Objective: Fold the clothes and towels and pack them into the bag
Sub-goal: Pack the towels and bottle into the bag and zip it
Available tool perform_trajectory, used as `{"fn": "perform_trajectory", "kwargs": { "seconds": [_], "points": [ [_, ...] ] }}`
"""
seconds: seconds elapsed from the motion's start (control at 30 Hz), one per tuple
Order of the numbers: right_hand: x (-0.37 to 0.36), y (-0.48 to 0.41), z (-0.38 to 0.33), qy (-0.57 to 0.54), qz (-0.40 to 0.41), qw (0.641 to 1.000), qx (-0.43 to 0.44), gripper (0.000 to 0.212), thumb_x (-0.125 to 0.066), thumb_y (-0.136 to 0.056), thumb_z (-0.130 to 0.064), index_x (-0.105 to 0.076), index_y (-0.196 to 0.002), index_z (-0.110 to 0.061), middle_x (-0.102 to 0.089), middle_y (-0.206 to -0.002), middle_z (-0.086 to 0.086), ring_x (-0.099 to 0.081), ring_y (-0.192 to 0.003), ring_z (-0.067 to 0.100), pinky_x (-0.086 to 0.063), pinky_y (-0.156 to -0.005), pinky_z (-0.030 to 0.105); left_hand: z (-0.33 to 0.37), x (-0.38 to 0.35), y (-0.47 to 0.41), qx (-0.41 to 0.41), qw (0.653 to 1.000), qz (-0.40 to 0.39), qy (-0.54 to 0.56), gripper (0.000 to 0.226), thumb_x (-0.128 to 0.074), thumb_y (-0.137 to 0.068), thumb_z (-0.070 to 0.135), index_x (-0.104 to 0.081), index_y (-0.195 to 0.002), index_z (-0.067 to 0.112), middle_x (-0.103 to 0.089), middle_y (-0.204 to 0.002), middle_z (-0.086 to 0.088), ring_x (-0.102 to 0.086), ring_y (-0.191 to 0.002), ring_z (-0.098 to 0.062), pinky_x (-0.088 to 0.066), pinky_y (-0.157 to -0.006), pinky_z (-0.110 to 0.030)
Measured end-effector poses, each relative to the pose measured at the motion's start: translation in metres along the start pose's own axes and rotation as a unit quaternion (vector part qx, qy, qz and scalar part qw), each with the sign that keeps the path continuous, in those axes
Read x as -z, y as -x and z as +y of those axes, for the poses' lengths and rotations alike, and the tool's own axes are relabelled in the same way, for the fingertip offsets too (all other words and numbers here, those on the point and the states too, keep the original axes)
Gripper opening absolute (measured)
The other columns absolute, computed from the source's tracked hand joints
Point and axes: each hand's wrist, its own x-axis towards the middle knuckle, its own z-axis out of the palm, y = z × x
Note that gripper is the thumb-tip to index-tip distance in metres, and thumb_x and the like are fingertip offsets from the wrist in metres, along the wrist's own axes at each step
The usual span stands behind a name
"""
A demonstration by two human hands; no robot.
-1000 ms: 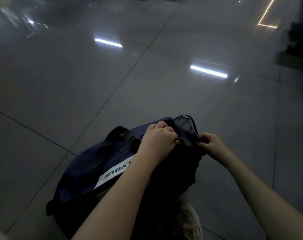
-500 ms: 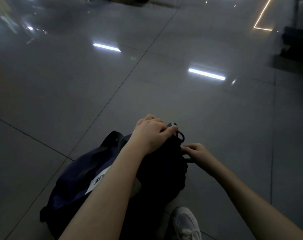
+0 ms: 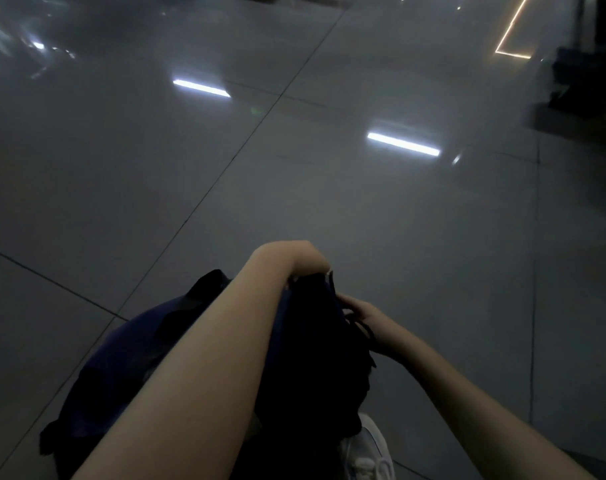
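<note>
The grey tiled floor (image 3: 329,202) filled most of the frame. The dark blue bag (image 3: 138,351) sat on it at lower centre, bulging, its far end lifted. No clothes or towels were in view outside the bag, so the packing was probably finished and only the closing remained, though the opening itself was hidden. The left hand (image 3: 291,259) bent over the raised end, its grip curled round the fabric. The right hand (image 3: 365,317) touched that end from the right, beside a dark loop (image 3: 365,332); whether its grip pinched the loop, it was too dark to tell. A white shoe (image 3: 370,452) showed at the bottom edge. No label or writing could be read.
</note>
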Motion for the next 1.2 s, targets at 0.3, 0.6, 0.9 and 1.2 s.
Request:
{"fn": "perform_trajectory", "kwargs": {
  "seconds": [0.3,0.6,0.9,1.2],
  "points": [
    [-0.003,-0.005,0.017,-0.025,0.001,0.999,-0.021,0.041,-0.055,-0.093,-0.013,-0.051,-0.133,-0.004,-0.058,-0.129,0.009,-0.055,-0.12,0.02,-0.046,-0.099,0.034,0.001,-0.004,-0.04,0.001,0.999,0.024,0.031,0.018,-0.062,-0.085,0.027,-0.056,-0.073,0.014,-0.06,-0.092,-0.007,-0.058,-0.086,-0.026,-0.046,-0.077,-0.033],
    [0.0,-0.013,0.017,-0.036,0.013,0.999,-0.031,0.05,-0.05,-0.095,-0.007,-0.038,-0.143,-0.016,-0.056,-0.131,0.011,-0.056,-0.118,0.024,-0.046,-0.099,0.039,-0.003,-0.012,-0.075,-0.019,0.997,-0.061,-0.046,0.034,-0.045,-0.095,0.014,-0.06,-0.124,0.005,-0.059,-0.127,-0.007,-0.055,-0.115,-0.027,-0.043,-0.102,-0.041],
    [0.003,-0.008,0.021,-0.059,0.0,0.997,-0.056,0.044,-0.049,-0.098,-0.022,-0.041,-0.141,-0.021,-0.059,-0.124,0.0,-0.057,-0.113,0.014,-0.047,-0.096,0.032,-0.016,-0.026,-0.096,0.012,0.984,-0.045,-0.171,0.026,-0.053,-0.091,0.023,-0.065,-0.114,0.018,-0.063,-0.118,-0.006,-0.055,-0.102,-0.027,-0.05,-0.089,-0.04],
    [0.006,-0.002,0.023,-0.051,-0.004,0.997,-0.065,0.04,-0.05,-0.097,-0.023,-0.049,-0.136,-0.019,-0.06,-0.127,0.002,-0.058,-0.109,0.01,-0.049,-0.087,0.021,-0.01,-0.041,-0.105,0.012,0.963,-0.085,-0.257,0.041,-0.04,-0.099,0.023,-0.043,-0.141,0.022,-0.034,-0.15,-0.009,-0.03,-0.135,-0.033,-0.035,-0.107,-0.047]
  ]
}}
